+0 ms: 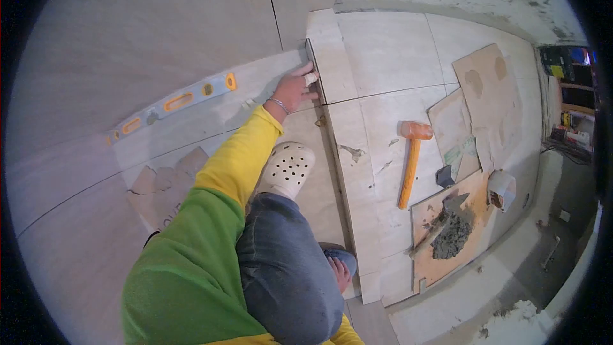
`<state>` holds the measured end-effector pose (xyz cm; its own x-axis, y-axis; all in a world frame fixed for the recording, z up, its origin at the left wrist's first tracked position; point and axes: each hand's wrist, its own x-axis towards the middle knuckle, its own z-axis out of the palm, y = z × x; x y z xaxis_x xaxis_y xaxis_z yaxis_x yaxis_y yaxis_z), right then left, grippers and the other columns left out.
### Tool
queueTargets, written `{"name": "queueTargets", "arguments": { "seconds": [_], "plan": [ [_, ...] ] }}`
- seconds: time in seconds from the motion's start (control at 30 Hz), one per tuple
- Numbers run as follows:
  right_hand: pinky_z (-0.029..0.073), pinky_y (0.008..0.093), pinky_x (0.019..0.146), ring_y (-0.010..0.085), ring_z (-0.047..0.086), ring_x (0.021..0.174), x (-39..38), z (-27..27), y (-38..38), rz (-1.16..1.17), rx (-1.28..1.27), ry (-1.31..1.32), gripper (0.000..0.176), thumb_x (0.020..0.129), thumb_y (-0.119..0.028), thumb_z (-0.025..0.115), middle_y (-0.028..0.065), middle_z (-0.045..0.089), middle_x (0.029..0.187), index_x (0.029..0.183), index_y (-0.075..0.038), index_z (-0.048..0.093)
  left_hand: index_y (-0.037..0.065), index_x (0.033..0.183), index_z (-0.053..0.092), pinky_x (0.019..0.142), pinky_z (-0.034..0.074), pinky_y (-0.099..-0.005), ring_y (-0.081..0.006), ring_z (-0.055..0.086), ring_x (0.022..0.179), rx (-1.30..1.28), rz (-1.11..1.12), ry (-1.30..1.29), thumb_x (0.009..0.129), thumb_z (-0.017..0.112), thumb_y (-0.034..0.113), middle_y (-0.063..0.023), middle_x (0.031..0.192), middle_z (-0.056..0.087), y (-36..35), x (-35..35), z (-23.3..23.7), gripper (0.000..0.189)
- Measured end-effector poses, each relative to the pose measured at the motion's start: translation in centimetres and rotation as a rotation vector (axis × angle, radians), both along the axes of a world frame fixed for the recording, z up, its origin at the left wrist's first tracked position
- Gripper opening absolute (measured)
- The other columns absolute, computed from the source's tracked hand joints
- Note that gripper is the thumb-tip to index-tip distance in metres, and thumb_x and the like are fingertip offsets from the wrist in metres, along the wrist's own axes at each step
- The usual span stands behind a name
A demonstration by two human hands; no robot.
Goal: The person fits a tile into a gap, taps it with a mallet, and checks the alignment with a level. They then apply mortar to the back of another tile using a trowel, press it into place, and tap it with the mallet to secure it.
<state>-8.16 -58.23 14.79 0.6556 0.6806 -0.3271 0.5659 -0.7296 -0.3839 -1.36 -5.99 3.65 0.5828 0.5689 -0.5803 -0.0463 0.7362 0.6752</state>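
My left hand (297,89), in a yellow and green sleeve, reaches to the edge of a raised tiled ledge (333,57). Its fingers are apart at the ledge's narrow side, and a white wrap circles one finger. Nothing shows in its grasp. Lower down, my right hand (341,275) is partly hidden behind my jeans-clad knee. The visible fingers lie loosely extended against a rounded blue-grey thing (341,254) whose kind I cannot make out. A cream clog (288,167) on my foot stands between the left forearm and the ledge.
Left of my hand lies a spirit level (185,99). Torn cardboard (159,182) is beside my sleeve. Across the ledge are an orange-headed mallet (412,153), a board (428,268) bearing grey mortar (454,233) and a trowel, a white container (502,190) and cardboard sheets (488,99).
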Motion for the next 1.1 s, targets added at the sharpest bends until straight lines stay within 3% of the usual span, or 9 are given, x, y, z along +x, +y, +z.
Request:
{"name": "queueTargets", "arguments": {
  "seconds": [0.43,0.5,0.6,0.73,0.8,0.9,1.1],
  "plan": [
    [0.033,0.0506,0.101,0.0339,0.051,0.117,0.1,0.9,0.8,-0.017,-0.047,0.01,0.041,0.082,-0.04,0.063,0.0082,0.062,0.119,0.115,-0.016,0.066,0.008,0.147,0.033,0.094,0.048,-0.0435,-0.0231,0.053,0.113,-0.033,-0.01,0.002,0.095,0.057,0.016,-0.006,0.126,0.055,0.2,0.2,0.2,0.058],
    [0.033,0.0507,0.101,0.0338,0.051,0.117,0.0,1.1,1.1,-0.019,-0.061,0.01,0.041,0.082,-0.04,0.063,0.0082,0.062,0.119,0.115,-0.016,0.066,0.008,0.146,0.035,0.096,0.049,-0.0477,-0.0361,0.041,0.127,-0.002,-0.014,-0.005,0.091,0.061,0.016,-0.0191,0.141,0.041,0.6,0.3,-1.0,0.061],
    [0.033,0.0509,0.101,0.0337,0.051,0.117,0.0,1.1,1.1,-0.024,-0.067,0.02,0.04,0.083,-0.04,0.063,0.0078,0.063,0.119,0.115,-0.016,0.066,0.008,0.146,0.034,0.097,0.049,-0.0479,-0.0379,0.036,0.131,0.003,-0.035,-0.027,0.091,0.062,0.017,-0.0227,0.143,0.035,0.7,0.1,-1.3,0.063],
    [0.032,0.0512,0.1,0.0337,0.05,0.118,-0.3,1.3,1.2,-0.026,-0.064,0.02,0.039,0.083,-0.039,0.063,0.0068,0.063,0.12,0.115,-0.016,0.066,0.007,0.146,0.034,0.095,0.051,-0.0474,-0.0381,0.037,0.131,-0.029,-0.012,-0.034,0.092,0.061,0.018,-0.0206,0.145,0.035,0.4,-0.3,-0.9,0.061],
    [0.032,0.0508,0.1,0.0337,0.05,0.118,-0.4,0.9,0.9,-0.023,-0.064,0.007,0.039,0.083,-0.039,0.063,0.0064,0.063,0.12,0.115,-0.016,0.066,0.008,0.147,0.033,0.095,0.049,-0.0469,-0.0262,0.052,0.117,-0.027,-0.034,-0.07,0.096,0.055,0.017,-0.007,0.128,0.053,0.6,-0.7,-0.5,0.056],
    [0.032,0.05,0.1,0.0337,0.05,0.118,-0.5,1.3,0.9,-0.029,-0.077,-0.002,0.039,0.083,-0.039,0.063,0.0062,0.063,0.12,0.115,-0.016,0.066,0.009,0.147,0.033,0.096,0.048,-0.0482,-0.0291,0.05,0.12,0.135,-0.081,-0.122,0.097,0.055,0.019,-0.0087,0.128,0.052,1.0,-1.5,-0.8,0.055],
    [0.031,0.0499,0.099,0.0332,0.05,0.118,-0.5,1.3,1.3,-0.042,-0.08,-0.003,0.039,0.083,-0.04,0.064,0.0064,0.063,0.12,0.114,-0.016,0.066,0.01,0.148,0.031,0.098,0.047,-0.0467,-0.0329,0.041,0.128,0.06,-0.067,0.006,0.096,0.055,0.019,-0.0109,0.137,0.046,1.6,-0.8,0.0,0.058]
  ]
}}
